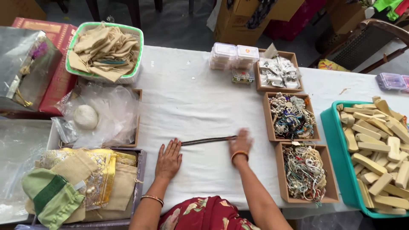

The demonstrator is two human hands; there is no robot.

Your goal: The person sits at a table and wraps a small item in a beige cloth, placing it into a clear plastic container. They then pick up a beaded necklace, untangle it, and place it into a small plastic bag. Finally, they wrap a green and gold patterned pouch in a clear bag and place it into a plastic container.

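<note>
At the near edge, a red garment with a flower pattern is seen. Beyond it, a table covered with a white cloth is spread across the view. At the right, a teal tray filled with pale wooden blocks is placed, and just left of it three brown boxes are lined from near to far; the nearest box is filled with tangled cords and beads. At the far left, a green-rimmed basket of beige pouches is set. The left hand is laid flat and released on the cloth. The right hand is blurred, so its grip cannot be told; a dark beaded string is stretched on the cloth between both hands, near the table's middle.
</note>
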